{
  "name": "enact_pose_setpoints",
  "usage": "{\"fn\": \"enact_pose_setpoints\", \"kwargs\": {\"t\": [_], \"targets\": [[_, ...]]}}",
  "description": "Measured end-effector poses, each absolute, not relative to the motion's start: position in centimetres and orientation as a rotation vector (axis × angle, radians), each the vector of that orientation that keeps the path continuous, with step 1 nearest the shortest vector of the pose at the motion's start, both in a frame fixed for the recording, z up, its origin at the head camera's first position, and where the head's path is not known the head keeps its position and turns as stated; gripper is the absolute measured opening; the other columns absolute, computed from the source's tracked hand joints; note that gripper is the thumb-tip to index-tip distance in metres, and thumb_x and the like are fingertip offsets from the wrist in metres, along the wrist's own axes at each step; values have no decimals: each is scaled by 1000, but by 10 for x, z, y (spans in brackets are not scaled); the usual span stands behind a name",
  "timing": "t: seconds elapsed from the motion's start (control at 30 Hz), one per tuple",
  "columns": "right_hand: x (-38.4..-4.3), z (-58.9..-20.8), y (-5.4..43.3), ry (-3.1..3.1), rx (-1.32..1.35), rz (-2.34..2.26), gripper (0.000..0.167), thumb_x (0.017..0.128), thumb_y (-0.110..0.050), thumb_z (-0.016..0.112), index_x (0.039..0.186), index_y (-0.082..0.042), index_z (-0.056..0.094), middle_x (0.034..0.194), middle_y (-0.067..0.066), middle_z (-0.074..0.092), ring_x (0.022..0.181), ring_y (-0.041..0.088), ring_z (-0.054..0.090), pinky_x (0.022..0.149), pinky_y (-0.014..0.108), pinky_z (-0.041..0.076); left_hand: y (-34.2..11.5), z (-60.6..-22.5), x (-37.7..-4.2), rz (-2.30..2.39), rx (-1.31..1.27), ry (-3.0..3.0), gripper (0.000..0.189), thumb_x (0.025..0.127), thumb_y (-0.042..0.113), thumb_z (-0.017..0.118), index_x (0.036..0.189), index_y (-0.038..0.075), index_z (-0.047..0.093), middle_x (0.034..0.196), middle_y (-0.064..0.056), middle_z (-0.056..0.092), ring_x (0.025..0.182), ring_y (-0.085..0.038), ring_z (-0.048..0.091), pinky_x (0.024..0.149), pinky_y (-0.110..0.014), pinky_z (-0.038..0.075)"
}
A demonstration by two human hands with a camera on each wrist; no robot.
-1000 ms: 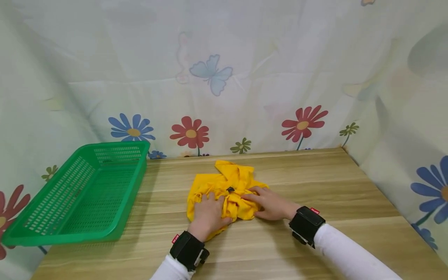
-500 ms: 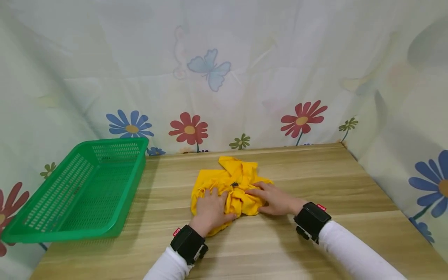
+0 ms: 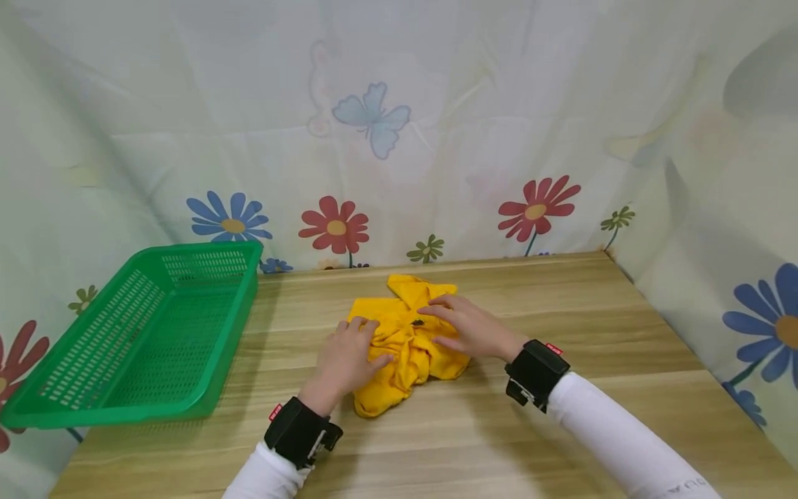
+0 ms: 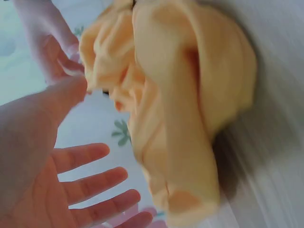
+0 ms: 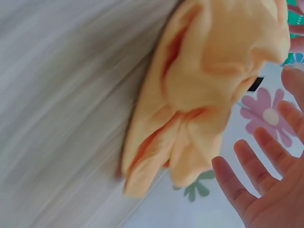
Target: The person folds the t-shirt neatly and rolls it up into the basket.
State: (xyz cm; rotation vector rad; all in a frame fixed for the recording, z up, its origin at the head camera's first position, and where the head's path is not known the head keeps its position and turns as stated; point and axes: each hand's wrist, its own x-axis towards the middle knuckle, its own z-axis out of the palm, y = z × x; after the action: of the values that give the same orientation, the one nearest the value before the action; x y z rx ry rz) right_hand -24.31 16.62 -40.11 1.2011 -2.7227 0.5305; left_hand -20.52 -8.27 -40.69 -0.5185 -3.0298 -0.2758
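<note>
A crumpled yellow garment [image 3: 399, 360] lies bunched up on the wooden table, a small dark label [image 3: 417, 322] showing near its middle. My left hand [image 3: 346, 357] hovers at its left side; in the left wrist view the fingers are spread and hold nothing, while the thumb overlaps the garment's edge [image 4: 166, 71]. Over the right part of the cloth is my right hand [image 3: 474, 329], also with spread fingers. The right wrist view has the same hand [image 5: 278, 199] with its palm beside the folds [image 5: 213, 57], gripping nothing.
A green plastic basket [image 3: 218, 353] with slotted sides stands on the left of the table [image 3: 561, 298]. Behind the table's far edge hangs a pale curtain [image 3: 461, 166] printed with flowers and a butterfly; it continues along both sides.
Both hands have lifted off the yellow garment they rested on: the left has drawn back to the left, the right has risen slightly. The garment stays bunched on the table.
</note>
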Motion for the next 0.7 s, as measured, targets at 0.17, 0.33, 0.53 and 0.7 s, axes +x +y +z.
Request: {"fn": "enact_pose_setpoints", "kwargs": {"t": [0.17, 0.33, 0.53, 0.7], "targets": [[-251, -402, 144, -2757, 1184, 514, 46, 86, -26, 64, 128, -13, 53, 126, 12, 51, 111, 27, 50, 95, 43, 42, -100, -407, -210, -358, -417, -3008, 53, 83, 40, 65, 124, 9, 54, 120, -14, 54, 103, -30, 54, 85, -43, 47], [-258, -405, 122, -2775, 1205, 525, 45, 88, -25, 62, 130, -12, 52, 126, 12, 50, 111, 26, 50, 94, 39, 43, -114, -414, -215, -420, -393, -3006, 48, 82, 34, 67, 120, 6, 57, 113, -15, 57, 96, -30, 57, 80, -43, 49], [-263, -407, 104, -2828, 1208, 506, 47, 87, -23, 63, 131, -13, 50, 128, 14, 49, 111, 28, 51, 94, 40, 43, -121, -425, -219, -486, -417, -2983, 49, 80, 29, 71, 119, 5, 56, 107, -17, 60, 89, -31, 61, 75, -43, 50], [-267, -417, 96, -2887, 1213, 471, 44, 86, -19, 64, 128, -10, 51, 120, 13, 51, 96, 24, 55, 88, 35, 47, -122, -433, -222, -542, -433, -2939, 48, 76, 23, 74, 116, 4, 54, 99, -16, 61, 82, -29, 61, 70, -41, 50]]}}
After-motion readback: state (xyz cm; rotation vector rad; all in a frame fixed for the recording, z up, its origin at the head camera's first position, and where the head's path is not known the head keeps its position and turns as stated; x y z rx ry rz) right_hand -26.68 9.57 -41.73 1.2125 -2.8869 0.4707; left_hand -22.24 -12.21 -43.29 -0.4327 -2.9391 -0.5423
